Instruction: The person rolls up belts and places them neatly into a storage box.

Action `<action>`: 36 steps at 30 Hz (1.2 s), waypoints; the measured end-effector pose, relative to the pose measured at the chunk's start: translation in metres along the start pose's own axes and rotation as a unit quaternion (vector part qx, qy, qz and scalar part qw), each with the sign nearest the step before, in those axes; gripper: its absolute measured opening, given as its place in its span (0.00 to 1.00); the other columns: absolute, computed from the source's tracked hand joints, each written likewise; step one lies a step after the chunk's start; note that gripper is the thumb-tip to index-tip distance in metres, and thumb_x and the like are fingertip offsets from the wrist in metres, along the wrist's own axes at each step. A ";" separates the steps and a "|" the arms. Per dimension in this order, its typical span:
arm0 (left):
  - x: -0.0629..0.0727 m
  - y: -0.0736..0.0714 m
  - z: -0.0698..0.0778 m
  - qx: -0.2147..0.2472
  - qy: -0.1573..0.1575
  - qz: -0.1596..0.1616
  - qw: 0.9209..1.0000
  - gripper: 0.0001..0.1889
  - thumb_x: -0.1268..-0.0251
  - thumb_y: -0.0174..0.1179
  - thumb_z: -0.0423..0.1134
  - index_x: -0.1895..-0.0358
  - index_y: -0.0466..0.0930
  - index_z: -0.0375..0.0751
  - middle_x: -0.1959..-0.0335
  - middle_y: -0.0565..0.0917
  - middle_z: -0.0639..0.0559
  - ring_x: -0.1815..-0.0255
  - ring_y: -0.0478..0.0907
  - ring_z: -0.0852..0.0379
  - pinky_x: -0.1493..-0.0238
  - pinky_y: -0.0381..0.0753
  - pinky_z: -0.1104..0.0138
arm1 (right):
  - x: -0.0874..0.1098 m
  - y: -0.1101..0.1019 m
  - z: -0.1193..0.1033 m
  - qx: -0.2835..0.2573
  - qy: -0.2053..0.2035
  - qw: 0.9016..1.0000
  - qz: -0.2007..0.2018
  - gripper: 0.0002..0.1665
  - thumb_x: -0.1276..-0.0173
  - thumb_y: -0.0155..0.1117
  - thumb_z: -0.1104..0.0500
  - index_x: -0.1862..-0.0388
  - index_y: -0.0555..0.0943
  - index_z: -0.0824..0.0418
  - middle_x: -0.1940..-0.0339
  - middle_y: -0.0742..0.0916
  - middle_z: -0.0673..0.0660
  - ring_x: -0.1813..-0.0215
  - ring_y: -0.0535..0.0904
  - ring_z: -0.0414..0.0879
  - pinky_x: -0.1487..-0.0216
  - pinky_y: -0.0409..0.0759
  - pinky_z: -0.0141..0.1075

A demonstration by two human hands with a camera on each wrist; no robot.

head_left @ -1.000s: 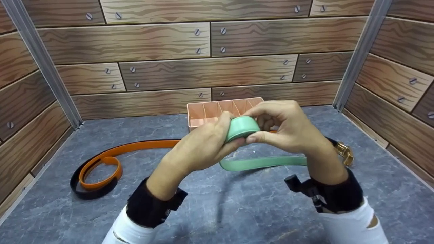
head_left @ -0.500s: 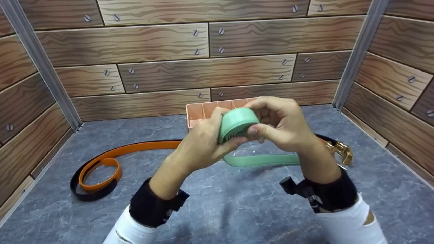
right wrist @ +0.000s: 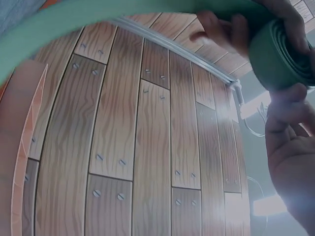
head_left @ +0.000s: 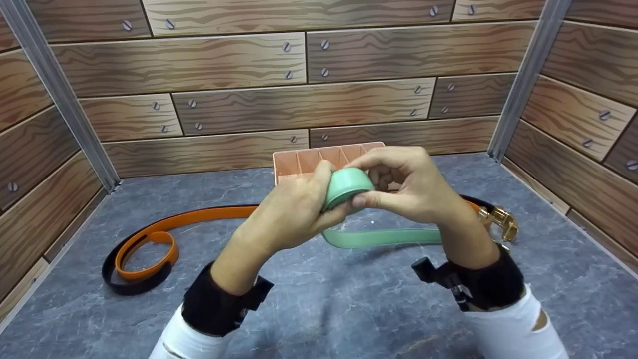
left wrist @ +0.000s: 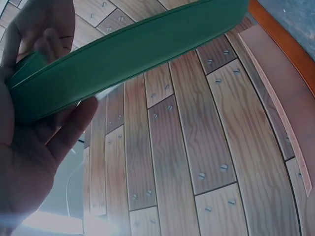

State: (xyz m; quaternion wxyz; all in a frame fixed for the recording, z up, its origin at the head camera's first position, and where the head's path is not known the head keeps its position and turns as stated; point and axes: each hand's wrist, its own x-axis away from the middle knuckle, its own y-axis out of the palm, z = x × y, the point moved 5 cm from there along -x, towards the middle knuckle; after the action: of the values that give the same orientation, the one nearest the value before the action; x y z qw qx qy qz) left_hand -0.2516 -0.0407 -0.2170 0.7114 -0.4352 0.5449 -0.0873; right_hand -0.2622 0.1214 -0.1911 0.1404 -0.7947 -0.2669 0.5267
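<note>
A mint-green belt [head_left: 349, 184] is wound into a thick coil, raised over the table between both hands. My left hand [head_left: 294, 207] grips the coil's left side, thumb on top and fingers beneath. From the right, my right hand [head_left: 416, 184] pinches the coil between thumb and forefinger, its other fingers curled in. In the right wrist view the spiral layers of the green coil [right wrist: 275, 59] show at its side. The unrolled green strap [left wrist: 133, 54] crosses the left wrist view; in the head view it sags below the hands and runs right, passing behind the right forearm.
Behind the hands stands a pink divided box [head_left: 286, 164]. An orange-and-black belt [head_left: 214, 214] stretches across the table [head_left: 299, 309], its left end curled in a loop. Gold buckles [head_left: 506, 224] lie at the right. Wood-patterned walls [head_left: 239, 60] enclose the back and sides.
The green coil tipped to show its layered side half a second ago, then turned back and lowered slightly. My right hand has shifted a little left, both hands still on the belt.
</note>
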 end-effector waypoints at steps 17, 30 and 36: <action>-0.001 -0.002 -0.001 0.083 0.008 0.078 0.993 0.18 0.34 0.63 0.41 0.55 0.68 0.30 0.72 0.78 0.47 0.77 0.77 0.57 0.76 0.78 0.69 | -0.001 0.003 0.000 -0.099 0.011 0.995 0.032 0.26 0.39 0.73 0.63 0.53 0.75 0.83 0.63 0.87 0.52 0.73 0.82 0.40 0.80 0.80 0.32; 0.000 -0.002 0.003 0.004 0.002 -0.050 0.999 0.20 0.29 0.59 0.53 0.59 0.69 0.38 0.74 0.74 0.53 0.77 0.70 0.59 0.77 0.71 0.70 | 0.001 -0.001 -0.003 0.050 -0.030 0.997 -0.041 0.21 0.49 0.79 0.68 0.57 0.83 0.72 0.73 0.87 0.58 0.76 0.81 0.37 0.76 0.80 0.26; 0.000 -0.003 0.002 0.063 0.026 0.009 0.998 0.19 0.35 0.66 0.49 0.59 0.72 0.36 0.74 0.77 0.51 0.78 0.74 0.59 0.77 0.74 0.70 | 0.002 -0.003 -0.004 0.011 -0.033 0.999 -0.014 0.20 0.48 0.77 0.70 0.57 0.82 0.75 0.74 0.86 0.60 0.74 0.82 0.36 0.76 0.81 0.28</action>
State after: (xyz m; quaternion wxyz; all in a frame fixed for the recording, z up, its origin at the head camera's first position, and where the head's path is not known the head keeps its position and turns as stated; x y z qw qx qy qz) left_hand -0.2492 -0.0415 -0.2147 0.7235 -0.3825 0.5605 -0.1266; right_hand -0.2589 0.1252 -0.1895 0.1473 -0.7715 -0.2769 0.5536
